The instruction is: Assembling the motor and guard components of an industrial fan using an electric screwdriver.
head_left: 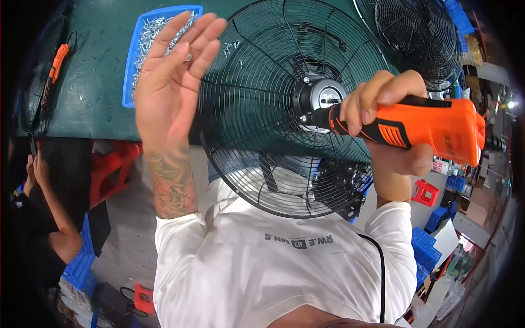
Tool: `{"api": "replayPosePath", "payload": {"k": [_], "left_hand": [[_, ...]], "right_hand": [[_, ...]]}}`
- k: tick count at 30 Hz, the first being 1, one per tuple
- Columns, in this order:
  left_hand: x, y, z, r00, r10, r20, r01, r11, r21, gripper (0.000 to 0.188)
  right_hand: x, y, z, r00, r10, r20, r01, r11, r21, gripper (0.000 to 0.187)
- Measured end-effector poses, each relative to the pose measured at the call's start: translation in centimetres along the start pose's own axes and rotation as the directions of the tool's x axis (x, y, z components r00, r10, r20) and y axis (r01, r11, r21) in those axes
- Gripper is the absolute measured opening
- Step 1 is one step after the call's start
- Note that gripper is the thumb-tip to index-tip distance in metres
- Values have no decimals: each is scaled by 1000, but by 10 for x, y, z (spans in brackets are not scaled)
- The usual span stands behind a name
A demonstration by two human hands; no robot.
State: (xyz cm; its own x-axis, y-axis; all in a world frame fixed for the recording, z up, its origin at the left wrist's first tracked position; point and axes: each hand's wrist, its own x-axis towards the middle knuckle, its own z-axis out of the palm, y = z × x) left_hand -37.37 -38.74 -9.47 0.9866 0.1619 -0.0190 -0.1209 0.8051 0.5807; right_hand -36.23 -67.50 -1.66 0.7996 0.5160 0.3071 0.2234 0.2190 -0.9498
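Note:
My right hand (383,101) is wrapped round an orange and black electric screwdriver (432,128). Its dark tip points left and meets a screw (304,118) at the edge of the round motor hub (327,95). This hub sits in the middle of a black wire fan guard (257,71), which leans over the table's near edge. Left of the guard, my left hand (172,76) is raised palm up with the fingers mostly stretched. A small shiny screw (188,57) shows between its thumb and fingers. Behind that hand lies a blue tray of screws (127,90).
Several loose screws (231,48) lie on the green table (104,65) behind the guard. Another orange screwdriver (57,63) is at the left. More fan guards (418,33) stand far right. A co-worker's arm (54,202) and a red stool (112,169) are lower left.

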Motion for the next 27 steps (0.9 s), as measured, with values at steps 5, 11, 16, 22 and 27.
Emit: {"api": "replayPosePath", "payload": {"k": [5, 11, 16, 22, 27], "left_hand": [[-4, -15, 0, 993, -100, 55, 95, 991, 90, 37], [-10, -21, 22, 995, -90, -33, 96, 958, 269, 38], [-15, -10, 15, 981, -171, 91, 145, 961, 236, 35], [-16, -22, 14, 963, -194, 190, 34, 781, 624, 31], [-21, -33, 26, 933, -298, 199, 79, 713, 696, 28]], "right_hand": [[-1, 3, -2, 997, -24, 77, 22, 999, 32, 79], [-1, 6, 3, 992, -53, 115, 45, 996, 71, 80], [-1, 12, -1, 983, -95, 154, 64, 979, 196, 80], [0, 20, -1, 989, -109, 103, 89, 979, 181, 85], [3, 16, -2, 980, -102, 170, 85, 991, 107, 86]]}}
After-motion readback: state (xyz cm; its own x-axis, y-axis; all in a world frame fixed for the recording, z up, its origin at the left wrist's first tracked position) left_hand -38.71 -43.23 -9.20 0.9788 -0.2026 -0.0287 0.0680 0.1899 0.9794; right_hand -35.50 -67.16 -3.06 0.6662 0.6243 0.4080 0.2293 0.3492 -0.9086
